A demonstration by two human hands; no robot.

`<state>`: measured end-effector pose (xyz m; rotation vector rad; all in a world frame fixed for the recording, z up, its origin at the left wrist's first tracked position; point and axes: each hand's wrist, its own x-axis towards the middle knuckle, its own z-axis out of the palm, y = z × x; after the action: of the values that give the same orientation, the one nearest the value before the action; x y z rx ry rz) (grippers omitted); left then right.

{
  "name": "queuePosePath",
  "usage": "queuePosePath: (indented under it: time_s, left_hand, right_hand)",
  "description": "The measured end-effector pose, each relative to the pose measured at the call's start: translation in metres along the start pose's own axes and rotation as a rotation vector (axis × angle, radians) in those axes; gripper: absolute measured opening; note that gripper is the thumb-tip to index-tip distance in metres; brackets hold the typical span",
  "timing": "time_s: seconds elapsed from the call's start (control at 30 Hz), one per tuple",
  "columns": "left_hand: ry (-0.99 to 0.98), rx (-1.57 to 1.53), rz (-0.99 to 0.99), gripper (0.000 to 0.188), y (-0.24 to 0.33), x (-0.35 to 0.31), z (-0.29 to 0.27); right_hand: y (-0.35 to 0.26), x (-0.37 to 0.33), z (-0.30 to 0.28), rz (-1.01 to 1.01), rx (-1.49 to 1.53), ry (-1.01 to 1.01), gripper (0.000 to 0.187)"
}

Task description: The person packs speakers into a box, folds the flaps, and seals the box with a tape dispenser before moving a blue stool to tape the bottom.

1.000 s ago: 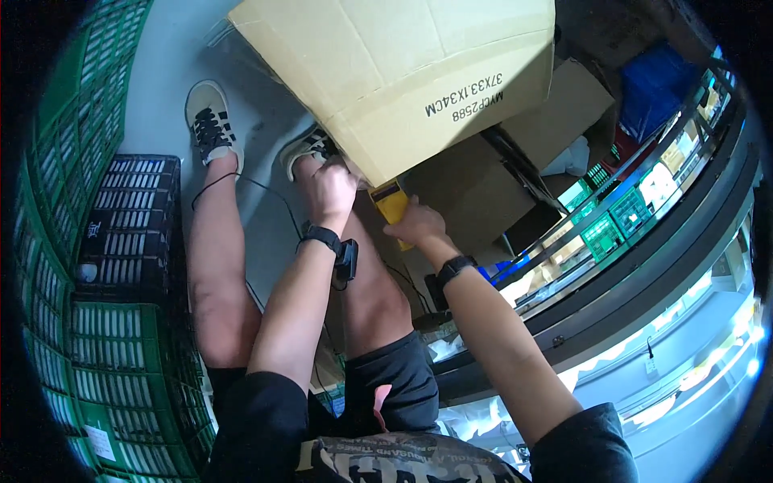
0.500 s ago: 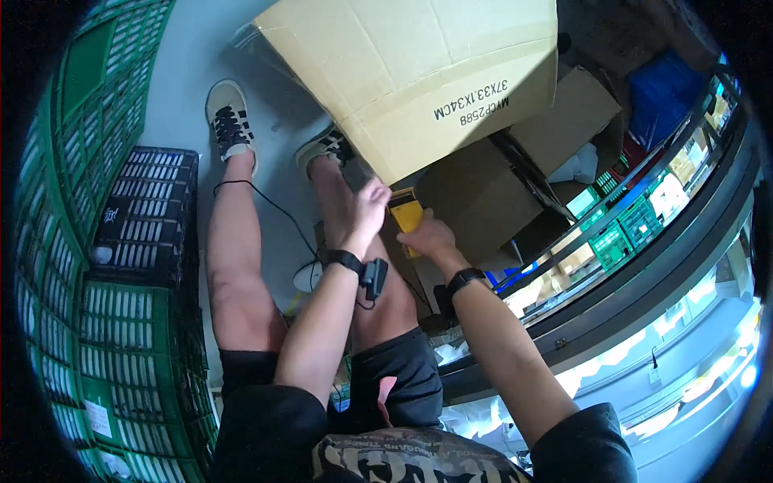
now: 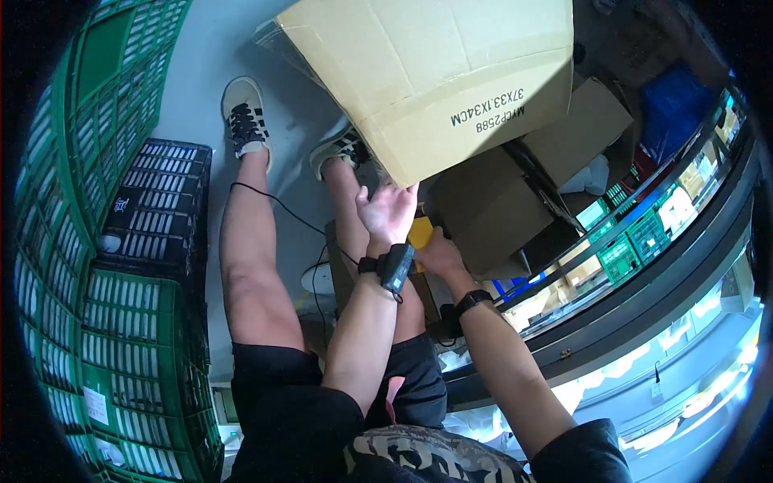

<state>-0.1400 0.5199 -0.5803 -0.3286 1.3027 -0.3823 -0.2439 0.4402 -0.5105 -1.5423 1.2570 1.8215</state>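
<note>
A large cardboard box (image 3: 451,88) fills the top middle, tilted, with its lower corner pointing toward me. My left hand (image 3: 388,212) is at that corner, palm turned up and thumb spread. Its fingertips lie against or just behind the box edge and are partly hidden. Just to the right, my right hand (image 3: 442,254) is closed around a flat yellow object (image 3: 420,232); its exact kind is hard to make out. Dark bands sit on both my wrists.
Green plastic crates (image 3: 129,362) and a black crate (image 3: 157,213) are stacked along the left. Open brown cartons (image 3: 491,209) lie beyond my right hand. A dark curved metal rail (image 3: 612,326) runs along the right. A thin black cable (image 3: 282,211) crosses between my legs.
My left hand has turned palm up and opened, and moved right to the box corner. The right hand with the yellow object has shifted slightly right and down. The whole view has shifted a little.
</note>
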Motion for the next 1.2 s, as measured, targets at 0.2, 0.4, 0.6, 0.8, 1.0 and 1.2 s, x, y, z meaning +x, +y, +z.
queuePosePath:
  time_s: [0.2,0.4,0.6,0.8,1.0,1.2]
  left_hand:
    - [-0.075,0.267,-0.034,0.074,0.002,-0.02,0.006]
    - [0.082,0.611,0.179,0.05,-0.006,-0.03,0.001]
    - [0.112,0.582,0.206,0.045,-0.01,-0.019,-0.009]
    - [0.144,0.477,0.25,0.043,-0.014,-0.006,-0.024]
    - [0.185,0.278,0.204,0.039,-0.004,0.015,-0.027]
    - [0.358,1.438,0.758,0.045,0.004,-0.007,0.006]
  right_hand:
    - [0.01,0.002,0.0,0.014,0.024,0.018,0.089]
    - [0.008,-0.004,-0.005,-0.008,0.058,0.047,0.087]
    - [0.0,-0.004,-0.007,-0.046,0.045,0.069,0.089]
    - [-0.005,-0.004,-0.003,-0.047,0.052,0.082,0.09]
    - [-0.005,-0.004,0.0,-0.082,0.105,0.103,0.088]
    - [0.003,-0.007,-0.001,-0.124,0.149,0.129,0.084]
